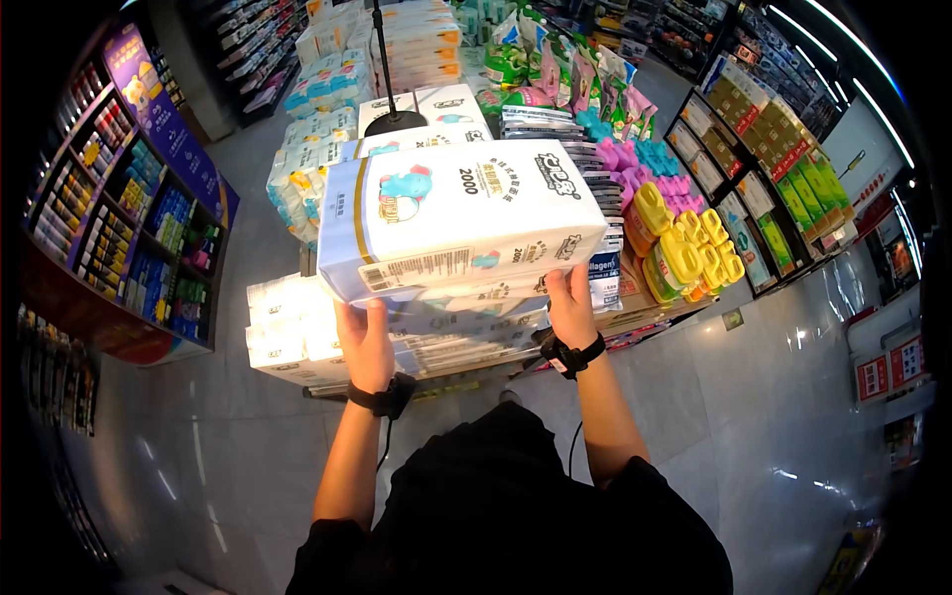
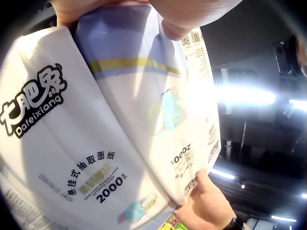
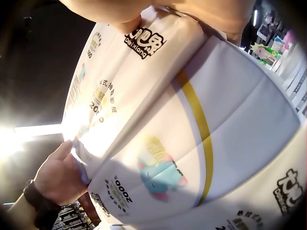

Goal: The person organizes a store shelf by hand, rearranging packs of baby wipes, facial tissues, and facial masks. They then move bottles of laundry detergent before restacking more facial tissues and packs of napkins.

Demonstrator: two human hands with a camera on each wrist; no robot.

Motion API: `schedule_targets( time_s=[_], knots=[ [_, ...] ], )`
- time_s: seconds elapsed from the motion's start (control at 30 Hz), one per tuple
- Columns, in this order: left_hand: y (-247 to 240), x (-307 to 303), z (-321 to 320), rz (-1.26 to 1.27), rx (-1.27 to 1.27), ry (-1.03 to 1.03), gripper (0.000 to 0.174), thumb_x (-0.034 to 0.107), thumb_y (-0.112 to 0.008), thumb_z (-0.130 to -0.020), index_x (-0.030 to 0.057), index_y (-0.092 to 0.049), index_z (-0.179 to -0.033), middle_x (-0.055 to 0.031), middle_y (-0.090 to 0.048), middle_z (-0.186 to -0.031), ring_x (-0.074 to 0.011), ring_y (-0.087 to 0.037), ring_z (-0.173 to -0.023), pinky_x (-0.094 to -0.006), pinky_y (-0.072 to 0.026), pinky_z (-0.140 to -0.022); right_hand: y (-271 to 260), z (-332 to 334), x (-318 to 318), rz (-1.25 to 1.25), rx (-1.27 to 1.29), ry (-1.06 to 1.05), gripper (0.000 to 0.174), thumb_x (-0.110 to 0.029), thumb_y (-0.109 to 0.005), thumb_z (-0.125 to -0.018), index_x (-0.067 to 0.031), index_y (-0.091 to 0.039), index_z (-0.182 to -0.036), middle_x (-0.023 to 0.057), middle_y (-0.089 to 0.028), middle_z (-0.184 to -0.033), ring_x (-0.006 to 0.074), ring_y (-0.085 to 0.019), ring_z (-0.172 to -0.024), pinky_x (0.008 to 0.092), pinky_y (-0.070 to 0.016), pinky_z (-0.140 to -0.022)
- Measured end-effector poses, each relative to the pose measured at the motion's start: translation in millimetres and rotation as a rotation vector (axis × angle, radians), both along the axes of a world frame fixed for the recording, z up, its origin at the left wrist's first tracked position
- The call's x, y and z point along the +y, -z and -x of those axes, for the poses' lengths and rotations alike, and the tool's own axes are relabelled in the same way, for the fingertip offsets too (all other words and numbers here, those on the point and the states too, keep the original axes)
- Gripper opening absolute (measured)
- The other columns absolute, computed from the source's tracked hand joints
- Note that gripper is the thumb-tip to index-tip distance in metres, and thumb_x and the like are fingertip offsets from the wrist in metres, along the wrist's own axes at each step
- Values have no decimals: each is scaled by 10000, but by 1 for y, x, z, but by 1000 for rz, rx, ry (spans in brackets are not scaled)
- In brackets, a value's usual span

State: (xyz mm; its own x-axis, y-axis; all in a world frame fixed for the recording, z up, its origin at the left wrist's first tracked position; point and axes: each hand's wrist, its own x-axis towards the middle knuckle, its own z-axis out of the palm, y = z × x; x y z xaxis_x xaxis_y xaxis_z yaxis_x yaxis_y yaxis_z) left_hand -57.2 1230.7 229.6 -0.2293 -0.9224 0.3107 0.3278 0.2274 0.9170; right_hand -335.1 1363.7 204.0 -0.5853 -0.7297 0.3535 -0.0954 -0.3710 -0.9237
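At the front of a stacked shop display, the large tissue pack (image 1: 466, 203) lies label up between a person's two hands, its near side facing the body. The left hand (image 1: 367, 349) holds the near edge towards one end, and the right hand (image 1: 571, 312) holds it towards the other. Each grip is clamped on the wrapped edge, thumb on one side and fingers on the other. The spacing probably shares the weight of a wide, soft bundle and keeps it from tipping or folding in the middle. Whether its underside touches the stock below cannot be told

The pack is a soft white and pale blue wrapper, printed with an elephant and the number 2000; it looks closed, and what is inside does not show. More white packs (image 1: 278, 342) are piled low beside it, probably laid flat so that they bear one another. Behind it, a black stand (image 1: 395, 123) has its round base on other packs. Yellow bottles (image 1: 676, 263) sit close together beyond the right hand, near pink and green pouches (image 1: 555, 74). Off to the left, a shelf unit (image 1: 119, 188) has compartments filled with small coloured goods, probably sorted by kind
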Motion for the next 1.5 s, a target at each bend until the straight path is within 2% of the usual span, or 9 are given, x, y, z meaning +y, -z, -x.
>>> schedule_targets(
  time_s=[0.27,0.37,0.57,0.8,0.9,1.0,1.2,1.3,1.5],
  knots=[
    [13,4,-10,-1,-144,67,517,92,-659,-1083,19,-451,-1550,-72,-617,-1407,-145,-586,-1225,-335,-485,-1067,13,-1,-7,77,-26,21,660,-191,-615,-1140,-35,-282,-1688,95,-507,-1587,197,-494,-1394,377,-391,-1194],
    [39,-1,-10,19,-148,53,579,68,-674,-1029,11,-451,-1560,-99,-649,-1318,-178,-631,-1116,-355,-538,-966,29,-9,-11,85,-60,77,649,-158,-652,-1108,-29,-330,-1657,93,-545,-1534,189,-531,-1339,374,-428,-1154],
    [74,-8,-21,-30,-313,39,341,126,-652,-1072,-4,-601,-1383,-78,-714,-1163,-167,-670,-991,-342,-552,-886,69,-3,-6,-143,-50,72,509,-212,-683,-1109,4,-497,-1530,70,-671,-1353,152,-613,-1172,340,-498,-1046],
    [82,-14,-20,29,-367,6,315,128,-627,-1092,-8,-602,-1374,-78,-723,-1110,-157,-676,-927,-340,-559,-838,67,-8,-2,-218,-33,90,553,-256,-671,-1124,5,-470,-1568,84,-670,-1388,160,-616,-1182,335,-496,-1047],
    [90,-14,-18,-10,-269,35,338,130,-621,-1098,-4,-581,-1406,-76,-711,-1145,-152,-663,-949,-336,-554,-846,61,-12,1,-232,-17,92,555,-253,-675,-1122,6,-469,-1567,84,-668,-1392,162,-614,-1188,336,-493,-1049],
    [90,-12,-14,-12,-235,28,342,258,-640,-1147,4,-574,-1366,-9,-686,-1044,-81,-558,-854,-268,-478,-773,61,-15,2,-159,-12,82,547,-249,-680,-1118,6,-477,-1558,87,-666,-1391,165,-610,-1190,342,-490,-1052],
    [96,-16,-16,-64,-201,105,355,249,-610,-1154,15,-560,-1416,16,-643,-1022,-55,-492,-823,-259,-426,-731,89,9,7,-313,1,48,514,-217,-681,-1113,-4,-495,-1542,45,-681,-1283,104,-597,-1057,295,-506,-942],
    [96,-15,-14,-39,-217,89,365,244,-603,-1155,16,-548,-1435,22,-639,-1029,-50,-490,-831,-260,-426,-737,84,8,5,-195,16,42,503,-193,-682,-1110,-9,-498,-1540,25,-683,-1237,78,-584,-1000,272,-505,-888],
    [90,-15,-19,-143,-205,187,518,109,-576,-1098,15,-435,-1587,-101,-630,-1365,-171,-603,-1143,-360,-516,-994,74,-5,6,-210,-4,65,591,-103,-665,-1081,-13,-426,-1614,66,-645,-1399,154,-597,-1189,335,-484,-1051]
  ],
)
